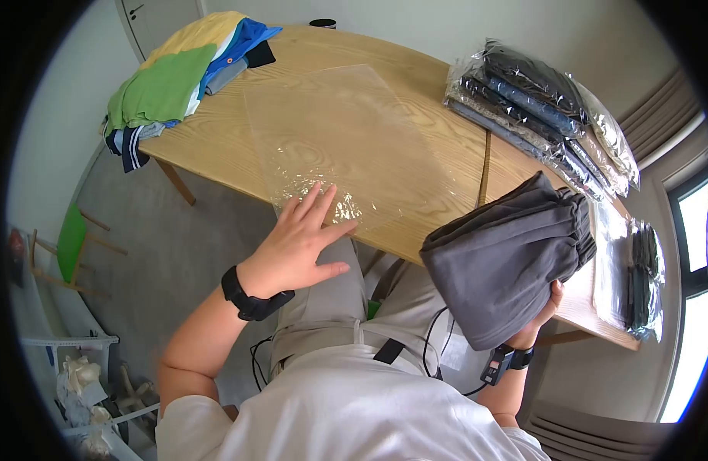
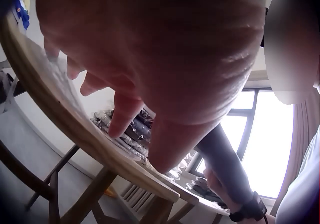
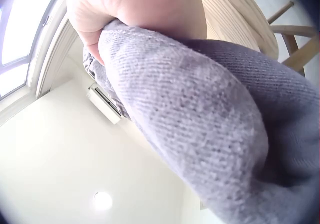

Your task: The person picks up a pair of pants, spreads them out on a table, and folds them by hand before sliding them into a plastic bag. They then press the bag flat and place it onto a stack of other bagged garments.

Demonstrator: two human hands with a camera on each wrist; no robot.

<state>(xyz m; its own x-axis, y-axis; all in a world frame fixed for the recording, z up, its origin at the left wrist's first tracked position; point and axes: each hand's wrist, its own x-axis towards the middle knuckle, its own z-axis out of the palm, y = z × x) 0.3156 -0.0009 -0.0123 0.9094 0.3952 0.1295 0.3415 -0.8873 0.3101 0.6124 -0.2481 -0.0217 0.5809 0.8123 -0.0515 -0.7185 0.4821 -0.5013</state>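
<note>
Table: a long light-wood table with angled wooden legs (image 1: 216, 146) fills the middle of the head view; its near edge runs just in front of the person's lap.
Clear bag: a large flat transparent plastic bag (image 1: 346, 138) lies on the tabletop, its near corner crinkled and reaching the table's edge.
Folded garment: a folded dark grey fabric garment with a gathered elastic waistband (image 1: 507, 257) is held up off the table, over the table's near right edge and well to the right of the clear bag; it hides part of the tabletop behind it.
Loose clothes: a heap of unpacked folded shirts in yellow, green and blue (image 1: 185, 73) sits on the far left end of the table, some dark cloth hanging over the edge.
Packed stack: a pile of dark garments sealed in shiny plastic sleeves (image 1: 538, 104) lies on the far right end, beyond the held garment.
More packs: flat plastic-wrapped dark items (image 1: 642, 276) rest at the right edge of the table, partly hidden by the grey garment.
Left hand: the left hand (image 1: 300, 242) lies flat with fingers spread and straight, fingertips pressing the near corner of the clear bag at the table edge; it grasps nothing.
Right hand: the right hand (image 1: 540, 319) is under the grey garment's lower end, fingers curled into the cloth and gripping it; the right wrist view shows the fabric bunched in the fist.
Cup: a small dark round cup (image 1: 322, 24) stands at the table's far edge.
</note>
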